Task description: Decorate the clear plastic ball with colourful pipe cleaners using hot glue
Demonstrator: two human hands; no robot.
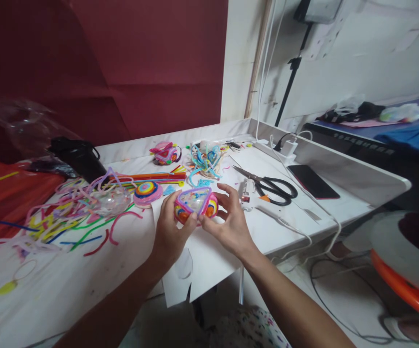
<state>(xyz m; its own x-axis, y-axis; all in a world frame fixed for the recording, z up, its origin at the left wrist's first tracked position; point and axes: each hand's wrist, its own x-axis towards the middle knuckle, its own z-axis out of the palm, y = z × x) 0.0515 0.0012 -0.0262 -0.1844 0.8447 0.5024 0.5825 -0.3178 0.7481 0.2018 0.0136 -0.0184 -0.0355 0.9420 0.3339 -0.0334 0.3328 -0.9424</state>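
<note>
A small colorful pipe-cleaner craft point(196, 203) is between my hands above the table's front part. Its top is a clear, roughly triangular window edged in lilac, with pink, orange and rainbow-coiled sides. My left hand point(171, 232) grips its left side, thumb at the near edge. On the other side, my right hand point(229, 222) holds it with the thumb at the near right and fingers curved behind, index finger raised. Under my hands lies a white sheet point(204, 263) with cuts. A rainbow-coiled disc piece point(147, 193) rests just left of the craft.
Black-handled scissors point(267, 183) and a white glue gun point(260, 202) with a trailing cord lie right, near a phone point(314, 181). Loose pipe cleaners point(55, 217) heap at left. Behind sit a pink craft piece point(165, 153) and blue pipe cleaners point(205, 162). A stool point(405, 285) stands right.
</note>
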